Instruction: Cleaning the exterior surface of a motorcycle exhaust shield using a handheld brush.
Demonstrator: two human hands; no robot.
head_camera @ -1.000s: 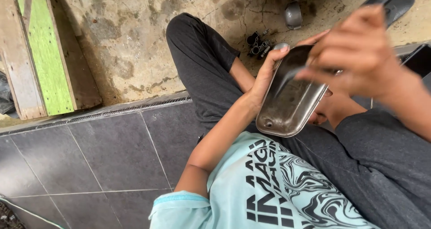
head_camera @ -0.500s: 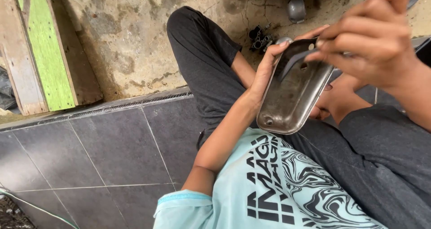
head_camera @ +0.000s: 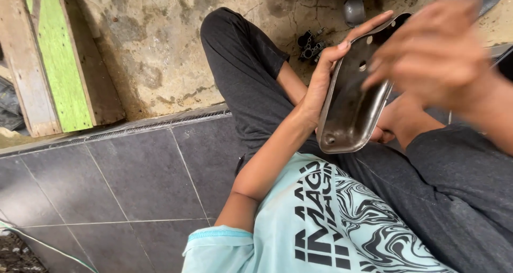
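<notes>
The left hand (head_camera: 328, 70) grips a dark metal cover (head_camera: 352, 99) along its left edge, fingers stretched up the back and thumb hooked over the rim, holding it tilted above the lap with the hollow, hole-pierced inside facing up. The right hand (head_camera: 433, 54), blurred, is pressed on the cover's upper right part with fingers bent; whether it pinches anything cannot be told. The person sits cross-legged in dark trousers (head_camera: 251, 70) and a pale blue shirt (head_camera: 320, 225) beside grey tiles (head_camera: 107, 187), with small black parts (head_camera: 311, 44) on the stained concrete floor (head_camera: 160, 48) and a green plank (head_camera: 56, 59) leaning well to the left.
</notes>
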